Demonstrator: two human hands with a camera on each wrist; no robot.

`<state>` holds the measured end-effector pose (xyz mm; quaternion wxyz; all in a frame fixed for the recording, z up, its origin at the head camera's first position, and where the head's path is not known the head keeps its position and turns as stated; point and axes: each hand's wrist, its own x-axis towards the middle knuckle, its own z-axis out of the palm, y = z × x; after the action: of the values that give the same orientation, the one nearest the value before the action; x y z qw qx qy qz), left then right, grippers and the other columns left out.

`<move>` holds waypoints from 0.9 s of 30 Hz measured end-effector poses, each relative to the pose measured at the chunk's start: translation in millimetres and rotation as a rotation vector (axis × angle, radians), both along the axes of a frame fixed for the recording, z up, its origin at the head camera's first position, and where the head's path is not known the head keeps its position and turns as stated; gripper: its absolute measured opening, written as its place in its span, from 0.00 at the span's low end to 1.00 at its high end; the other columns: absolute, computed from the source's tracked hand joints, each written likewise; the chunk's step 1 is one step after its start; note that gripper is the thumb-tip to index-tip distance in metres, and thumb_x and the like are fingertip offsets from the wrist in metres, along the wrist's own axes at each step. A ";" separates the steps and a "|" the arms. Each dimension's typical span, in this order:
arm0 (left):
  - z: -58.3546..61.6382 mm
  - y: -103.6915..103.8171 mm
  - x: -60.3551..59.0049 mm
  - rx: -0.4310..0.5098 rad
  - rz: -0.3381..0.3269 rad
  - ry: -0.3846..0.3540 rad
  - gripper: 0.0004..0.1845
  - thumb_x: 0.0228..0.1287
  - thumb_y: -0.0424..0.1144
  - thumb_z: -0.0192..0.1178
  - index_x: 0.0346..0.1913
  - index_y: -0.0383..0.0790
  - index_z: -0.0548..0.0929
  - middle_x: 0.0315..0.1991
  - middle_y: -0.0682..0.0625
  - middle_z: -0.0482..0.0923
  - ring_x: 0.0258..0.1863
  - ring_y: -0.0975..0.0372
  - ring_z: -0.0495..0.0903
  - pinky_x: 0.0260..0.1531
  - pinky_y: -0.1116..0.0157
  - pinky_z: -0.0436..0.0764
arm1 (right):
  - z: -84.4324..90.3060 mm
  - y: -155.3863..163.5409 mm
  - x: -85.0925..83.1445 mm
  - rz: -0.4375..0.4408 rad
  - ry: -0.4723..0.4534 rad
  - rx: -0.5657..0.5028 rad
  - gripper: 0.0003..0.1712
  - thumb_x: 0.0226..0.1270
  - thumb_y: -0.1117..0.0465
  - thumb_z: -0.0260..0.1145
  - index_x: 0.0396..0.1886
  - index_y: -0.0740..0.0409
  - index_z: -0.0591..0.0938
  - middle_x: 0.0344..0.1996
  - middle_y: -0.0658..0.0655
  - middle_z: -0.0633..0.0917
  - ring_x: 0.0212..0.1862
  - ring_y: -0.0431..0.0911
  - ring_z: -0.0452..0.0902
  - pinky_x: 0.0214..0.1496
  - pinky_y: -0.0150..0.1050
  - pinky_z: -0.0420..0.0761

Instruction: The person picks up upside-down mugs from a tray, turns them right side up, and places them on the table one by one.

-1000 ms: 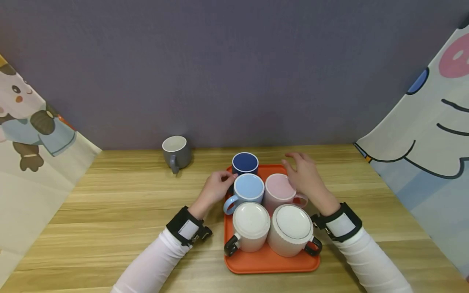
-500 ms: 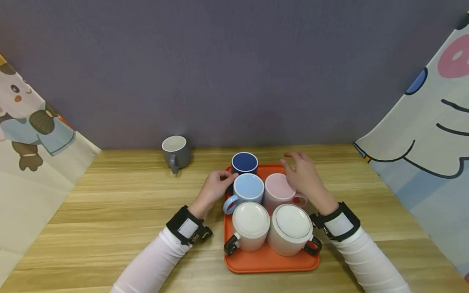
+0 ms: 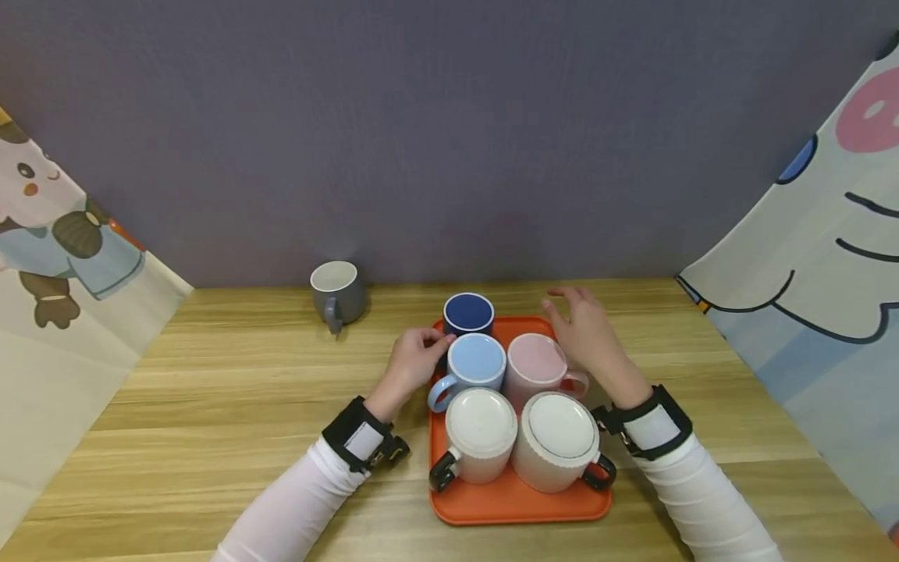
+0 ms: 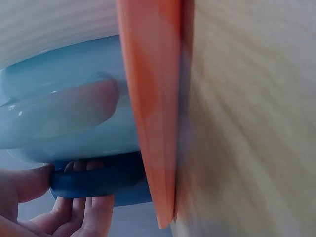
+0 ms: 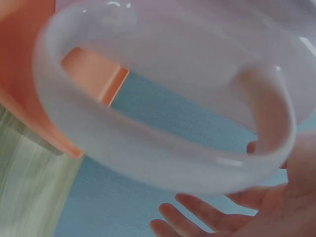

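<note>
An orange tray point(image 3: 520, 506) carries a dark blue mug point(image 3: 469, 313), a light blue mug point(image 3: 476, 361), a pink mug point(image 3: 535, 361) and two upturned white mugs point(image 3: 481, 431) point(image 3: 562, 437) with black handles. My left hand point(image 3: 441, 340) is at the dark blue mug's left side. In the left wrist view its thumb and fingers point(image 4: 79, 217) pinch the dark blue handle point(image 4: 98, 180), beside the light blue mug point(image 4: 64, 113). My right hand point(image 3: 555, 306) hovers over the pink mug's far side with fingers spread and holds nothing. The right wrist view shows the pink handle point(image 5: 163, 123) close up.
A grey mug point(image 3: 337, 293) stands upright on the wooden table point(image 3: 211, 406) at the back left, handle towards me. A purple wall closes the back. Cartoon-printed sheets point(image 3: 63, 297) point(image 3: 808, 273) slope in on both sides.
Almost nothing differs. My right hand has drifted slightly right above the pink mug. The left hand stays at the dark blue mug's handle.
</note>
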<state>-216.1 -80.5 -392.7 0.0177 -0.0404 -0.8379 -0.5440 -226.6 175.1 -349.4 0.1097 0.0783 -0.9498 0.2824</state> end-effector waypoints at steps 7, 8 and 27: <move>-0.9 1.6 0.3 -0.112 0.025 0.072 0.12 0.65 0.40 0.60 0.30 0.34 0.85 0.22 0.49 0.76 0.23 0.61 0.71 0.24 0.69 0.69 | 1.8 0.3 0.9 -0.007 -0.012 -0.007 0.25 0.73 0.53 0.52 0.60 0.66 0.72 0.59 0.74 0.70 0.61 0.68 0.65 0.62 0.63 0.65; -1.2 1.6 0.3 -0.129 0.031 0.083 0.12 0.65 0.40 0.60 0.30 0.35 0.85 0.21 0.49 0.76 0.22 0.61 0.70 0.24 0.69 0.69 | 2.0 0.4 0.7 -0.006 -0.010 -0.010 0.25 0.73 0.53 0.52 0.60 0.66 0.72 0.59 0.74 0.70 0.61 0.68 0.65 0.62 0.63 0.65; 7.5 -4.7 -2.8 0.028 0.068 0.092 0.15 0.69 0.37 0.54 0.32 0.28 0.82 0.25 0.40 0.84 0.24 0.56 0.84 0.27 0.64 0.82 | 20.5 1.3 6.3 0.013 -0.045 -0.049 0.28 0.74 0.47 0.49 0.61 0.65 0.72 0.52 0.68 0.80 0.54 0.62 0.76 0.56 0.57 0.74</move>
<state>-218.9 -85.2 -385.2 0.0754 -0.0366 -0.8294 -0.5524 -220.3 176.4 -328.9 0.0884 0.0756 -0.9443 0.3078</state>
